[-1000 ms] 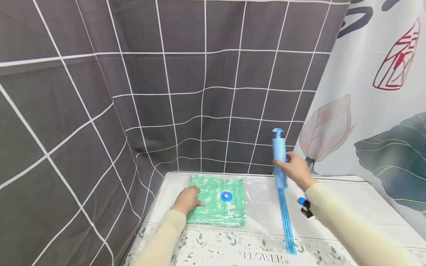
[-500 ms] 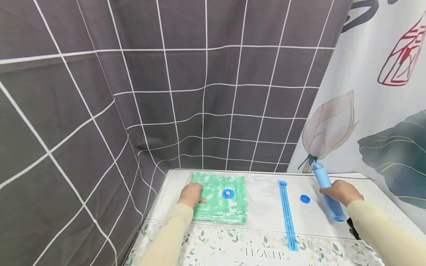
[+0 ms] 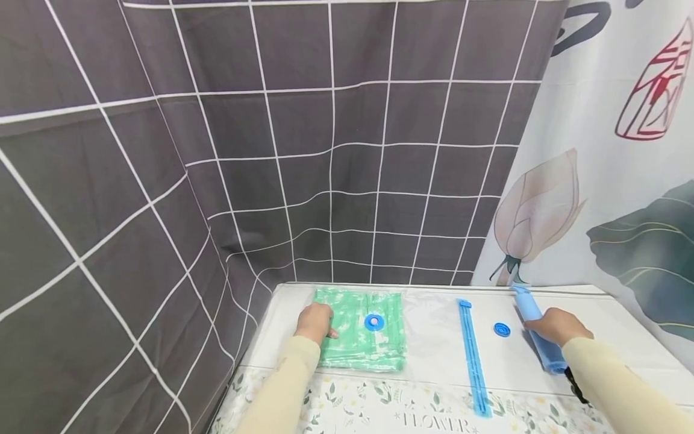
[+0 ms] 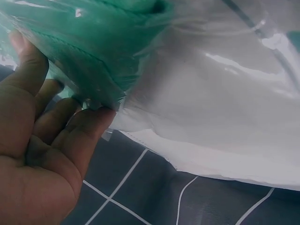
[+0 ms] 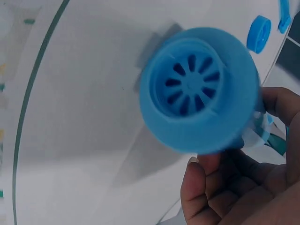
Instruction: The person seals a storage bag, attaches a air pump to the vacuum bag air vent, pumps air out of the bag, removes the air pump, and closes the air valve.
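My left hand [image 3: 315,323] is at the left edge of a clear vacuum storage bag [image 3: 428,328] with folded green fabric [image 3: 352,346] inside. In the left wrist view its thumb and curled fingers [image 4: 89,129] hold the bag's edge. A blue round valve [image 3: 374,322] with a pale centre sits on the bag, and a blue zip strip [image 3: 473,355] runs along its right end. My right hand [image 3: 558,327] grips a blue hand pump [image 3: 537,325], tilted over the right of the table. Its slotted round end [image 5: 192,89] faces the right wrist camera.
A blue round valve cap [image 3: 502,330] lies on the white table [image 3: 607,337] between the zip strip and the pump. The table's front has a floral print. A dark grid curtain [image 3: 352,181] hangs behind and left, a flower-print curtain [image 3: 542,211] at right.
My right hand has carried the pump right and down, from upright above the zip strip to a tilt beyond the valve cap. The left hand stays at the bag's left edge.
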`<control>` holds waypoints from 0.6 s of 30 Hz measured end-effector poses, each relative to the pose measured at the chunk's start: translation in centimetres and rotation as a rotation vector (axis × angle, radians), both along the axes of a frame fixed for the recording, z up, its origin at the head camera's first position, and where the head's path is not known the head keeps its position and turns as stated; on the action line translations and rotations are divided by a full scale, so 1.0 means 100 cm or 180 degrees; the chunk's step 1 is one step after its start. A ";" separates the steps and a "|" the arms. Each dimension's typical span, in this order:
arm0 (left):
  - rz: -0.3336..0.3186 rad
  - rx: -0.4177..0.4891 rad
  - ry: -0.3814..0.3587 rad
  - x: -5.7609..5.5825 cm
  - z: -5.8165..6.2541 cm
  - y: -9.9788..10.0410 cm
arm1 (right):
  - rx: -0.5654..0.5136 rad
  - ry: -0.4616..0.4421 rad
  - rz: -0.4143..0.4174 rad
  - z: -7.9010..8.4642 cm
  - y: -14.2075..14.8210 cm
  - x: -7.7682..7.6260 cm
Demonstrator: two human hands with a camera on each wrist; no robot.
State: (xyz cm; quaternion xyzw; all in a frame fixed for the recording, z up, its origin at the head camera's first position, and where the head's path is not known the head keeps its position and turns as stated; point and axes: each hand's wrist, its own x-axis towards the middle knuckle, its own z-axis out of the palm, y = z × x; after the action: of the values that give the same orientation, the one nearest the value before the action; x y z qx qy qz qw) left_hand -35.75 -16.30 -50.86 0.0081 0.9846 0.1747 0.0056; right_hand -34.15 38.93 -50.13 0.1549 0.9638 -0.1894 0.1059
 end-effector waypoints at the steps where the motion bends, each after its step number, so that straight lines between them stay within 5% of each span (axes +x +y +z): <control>1: -0.0005 -0.0018 -0.0007 0.000 0.000 0.001 | 0.0007 -0.0005 -0.0004 -0.002 0.001 0.000; 11: 0.0022 -0.0234 -0.0021 -0.002 0.000 0.002 | 0.0060 0.0068 0.0018 -0.003 -0.005 -0.001; 18: -0.0035 -0.0190 -0.0031 -0.001 -0.003 0.000 | 0.0228 0.0705 0.0108 0.024 -0.032 0.003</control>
State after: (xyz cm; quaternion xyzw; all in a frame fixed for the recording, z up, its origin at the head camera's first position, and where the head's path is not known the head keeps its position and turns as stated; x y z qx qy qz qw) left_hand -35.88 -16.30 -51.16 0.0125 0.9893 0.1452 0.0116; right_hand -33.84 35.75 -47.70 0.1204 0.9782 -0.1689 -0.0037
